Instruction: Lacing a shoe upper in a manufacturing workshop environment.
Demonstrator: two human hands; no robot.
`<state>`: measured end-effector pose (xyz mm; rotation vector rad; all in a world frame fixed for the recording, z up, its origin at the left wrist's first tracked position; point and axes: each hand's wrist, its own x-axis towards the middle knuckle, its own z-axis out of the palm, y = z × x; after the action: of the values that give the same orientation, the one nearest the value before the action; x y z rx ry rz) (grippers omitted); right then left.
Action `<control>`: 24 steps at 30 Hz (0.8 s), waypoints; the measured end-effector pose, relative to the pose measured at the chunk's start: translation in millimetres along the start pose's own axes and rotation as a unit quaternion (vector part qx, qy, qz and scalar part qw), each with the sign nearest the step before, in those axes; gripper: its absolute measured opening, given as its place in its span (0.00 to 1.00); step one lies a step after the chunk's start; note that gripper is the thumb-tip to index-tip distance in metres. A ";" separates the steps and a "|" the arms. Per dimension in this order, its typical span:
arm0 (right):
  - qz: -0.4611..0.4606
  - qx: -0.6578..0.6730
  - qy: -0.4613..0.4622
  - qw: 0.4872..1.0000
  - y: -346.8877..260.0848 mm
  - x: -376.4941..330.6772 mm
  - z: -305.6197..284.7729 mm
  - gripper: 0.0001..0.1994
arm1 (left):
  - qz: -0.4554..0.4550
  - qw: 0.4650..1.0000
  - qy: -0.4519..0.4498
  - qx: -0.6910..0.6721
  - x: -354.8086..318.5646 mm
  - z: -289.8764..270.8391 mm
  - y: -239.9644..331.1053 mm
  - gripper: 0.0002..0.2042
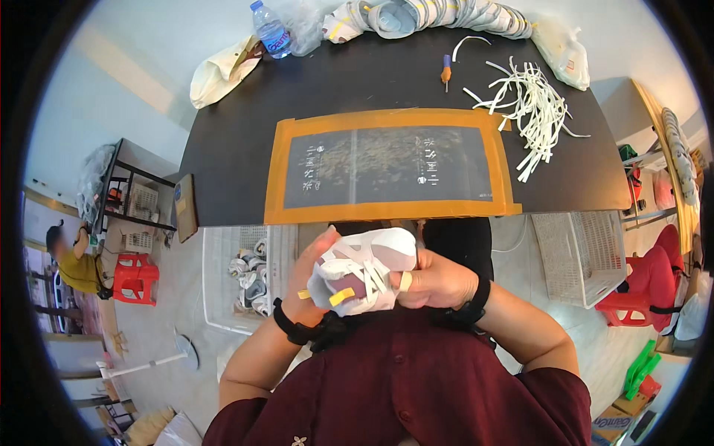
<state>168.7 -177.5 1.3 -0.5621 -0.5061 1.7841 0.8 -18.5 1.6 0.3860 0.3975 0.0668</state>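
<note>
Just beyond the table's near edge, in front of my chest, I hold a small white and mauve sneaker (383, 249) with both hands. White laces run across its front, and yellow tabs show at its tongue and heel opening. My left hand (315, 256) grips its left side, the fingers mostly hidden behind it. My right hand (444, 282) is closed on the other side, thumb near the laces. A pale yellow band sits at that thumb's tip. The sole is out of sight.
On the dark table (357, 78) lie a tape-edged mat (394, 167), white laces (532, 111), an awl-like tool (446, 72), a water bottle (272, 31) and a row of stacked shoe uppers (446, 16). White crates (216, 286) flank me below. Other people sit at both sides.
</note>
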 end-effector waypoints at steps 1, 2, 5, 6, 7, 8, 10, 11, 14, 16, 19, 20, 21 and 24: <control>0.004 0.000 -0.003 1.000 2.9 1.3 -1.6 0.09 | 0.004 1.000 0.002 -0.002 -1.1 -0.6 -1.1 0.30; 0.012 0.027 -0.011 0.999 5.4 2.8 -5.0 0.09 | -0.001 1.000 0.014 0.020 -0.4 0.9 -3.3 0.30; 0.021 0.050 -0.020 0.998 13.9 6.0 -7.8 0.12 | -0.054 0.997 0.045 -0.041 -2.7 25.9 -8.7 0.22; 0.036 0.074 -0.036 0.996 17.4 1.5 -13.2 0.13 | -0.050 0.997 0.029 -0.044 2.4 9.5 -17.2 0.22; 0.059 0.094 -0.059 0.992 19.0 2.6 -19.4 0.13 | -0.037 0.998 0.017 -0.045 4.9 -10.6 -24.0 0.22; 0.061 0.091 -0.043 0.993 20.6 1.3 -23.0 0.13 | -0.051 0.995 -0.021 -0.077 7.9 -10.0 -28.3 0.21; 0.057 0.076 -0.024 0.995 15.4 2.8 -14.9 0.14 | -0.048 0.992 -0.058 -0.103 15.5 -28.7 -38.0 0.21; 0.043 0.085 -0.015 0.995 17.0 5.8 -18.9 0.15 | -0.039 0.993 -0.059 -0.095 18.2 -31.1 -34.1 0.21; 0.050 0.031 0.049 0.997 12.2 11.0 -21.0 0.16 | 0.226 0.924 0.158 0.265 1.0 -51.4 -26.3 0.16; 0.073 -0.007 0.092 0.993 15.7 14.8 -23.0 0.17 | 0.302 0.854 0.203 0.372 -26.5 -54.7 -15.3 0.21; 0.107 -0.014 0.111 0.988 25.2 25.6 -24.9 0.16 | 0.348 0.640 0.127 0.673 -59.2 -42.6 -19.0 0.31; 0.116 -0.018 0.104 0.988 28.5 32.1 -24.0 0.16 | 0.366 0.626 0.111 0.680 -61.2 -37.1 -29.8 0.38; 0.127 -0.012 0.100 0.987 32.4 38.6 -23.2 0.16 | 0.356 0.600 0.108 0.708 -58.6 -37.5 -39.0 0.37; 0.175 -0.042 0.099 0.979 49.5 55.5 -36.3 0.17 | 0.336 0.589 0.178 0.713 -58.1 -67.3 -58.5 0.37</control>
<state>139.7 -135.3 -63.7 -0.9234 -0.3616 2.0161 -79.5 -56.8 -56.6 2.1861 0.6274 0.6033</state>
